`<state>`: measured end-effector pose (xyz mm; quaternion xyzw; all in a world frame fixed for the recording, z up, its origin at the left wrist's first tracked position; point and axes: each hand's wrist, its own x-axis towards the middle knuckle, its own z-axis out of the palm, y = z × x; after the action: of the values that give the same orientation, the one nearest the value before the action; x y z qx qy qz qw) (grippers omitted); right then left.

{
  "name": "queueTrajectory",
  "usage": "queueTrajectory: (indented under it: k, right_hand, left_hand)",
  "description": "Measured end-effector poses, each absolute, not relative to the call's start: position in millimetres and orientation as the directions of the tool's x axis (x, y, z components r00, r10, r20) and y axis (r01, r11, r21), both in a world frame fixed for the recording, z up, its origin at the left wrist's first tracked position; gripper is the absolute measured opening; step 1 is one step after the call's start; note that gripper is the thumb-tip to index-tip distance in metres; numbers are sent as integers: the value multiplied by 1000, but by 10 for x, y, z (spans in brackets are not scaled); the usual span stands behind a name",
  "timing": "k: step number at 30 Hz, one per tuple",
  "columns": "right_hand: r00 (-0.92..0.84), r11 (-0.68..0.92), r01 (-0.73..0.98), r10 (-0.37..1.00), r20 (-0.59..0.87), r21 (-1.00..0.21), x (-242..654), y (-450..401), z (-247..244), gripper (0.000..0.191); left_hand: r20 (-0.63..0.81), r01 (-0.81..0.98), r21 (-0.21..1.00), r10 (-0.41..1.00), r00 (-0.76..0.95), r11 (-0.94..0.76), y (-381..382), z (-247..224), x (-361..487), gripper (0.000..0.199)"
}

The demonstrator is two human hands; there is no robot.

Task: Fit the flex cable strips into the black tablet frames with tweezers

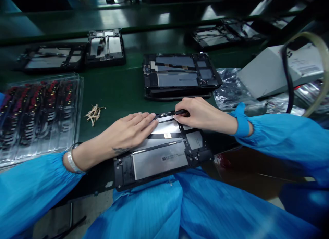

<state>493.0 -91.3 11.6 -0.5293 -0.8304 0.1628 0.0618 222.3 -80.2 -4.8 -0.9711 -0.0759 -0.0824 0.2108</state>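
An opened tablet chassis [160, 162] lies tilted in front of me, its near edge over my lap. Metal plates, a dark flex cable and a black frame show inside it. My left hand [132, 131] rests on its upper left part, fingers stretched out together and flat. At the far edge of the chassis, my right hand [199, 112] pinches a slim black tool [182, 112]; its tip and exact kind are hidden by the fingers. Just beyond both hands, a stack of similar opened tablets [177, 74] sits on the green bench.
On the left stands a clear plastic tray [79, 109] of small parts, beside a little heap of tan strips [94, 114]. More opened tablets [105, 47] lie further back. At right are a grey-white box [272, 71], clear plastic bags [231, 88] and a hanging cable loop [325, 61].
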Motion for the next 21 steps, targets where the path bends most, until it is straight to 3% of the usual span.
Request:
queueTrajectory:
  k: [4,7,10,13,15,17,21]
  right_hand:
    - [-460,423,839,887,-32,-342,4955,-878,62,13]
    - [-477,524,767,851,218,-369,4981,-944,74,8]
    - [-327,618,580,774,543,-531,4921,-1227,147,16]
    - [-278,617,253,784,555,-746,4722,-1659,133,40]
    - [-326,555,152,809,489,-818,4545,-1910,19,61]
    - [-351,540,100,805,479,-835,4379,-2063,-144,70]
    - [-281,642,82,749,600,-762,4197,-2101,-394,63]
  left_hand:
    - [144,193,-390,148,978,-900,-810,1,2300,39]
    - [74,242,-397,232,970,-885,-814,22,2439,38]
    - [32,261,-401,271,962,-878,-797,45,2578,41]
    - [1,227,-354,243,970,-907,-729,87,2645,43]
    - [-36,259,-263,278,960,-929,-640,112,2661,45]
    - [-57,356,-94,362,930,-930,-522,126,2678,43]
    - [-157,492,311,467,870,-813,-288,173,2730,34]
